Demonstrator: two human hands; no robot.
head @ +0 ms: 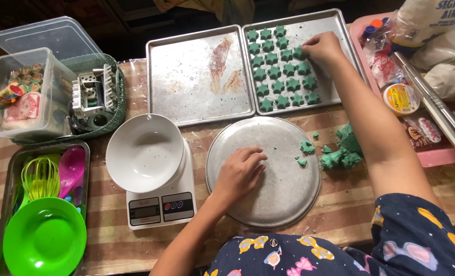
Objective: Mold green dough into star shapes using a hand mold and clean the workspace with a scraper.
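My left hand (240, 173) rests palm down on a round metal tray (283, 199) in front of me, fingers loosely curled, holding nothing that I can see. My right hand (323, 47) reaches to the far baking tray (335, 30), fingertips pinched on a green star-shaped dough piece (299, 52) at the edge of several rows of green stars (281, 69). A lump of green dough (346, 152) with small scraps (306, 148) lies on the striped table to the right of the round tray.
An empty greased baking tray (199, 76) sits left of the star tray. A white bowl (144, 152) stands on a kitchen scale (161, 207). Left: clear boxes (23, 94), a green basket (102, 97), a tray with green bowl (44, 239) and whisk. Right: pink tray (437, 156) with packets, metal rolling pin (432, 99).
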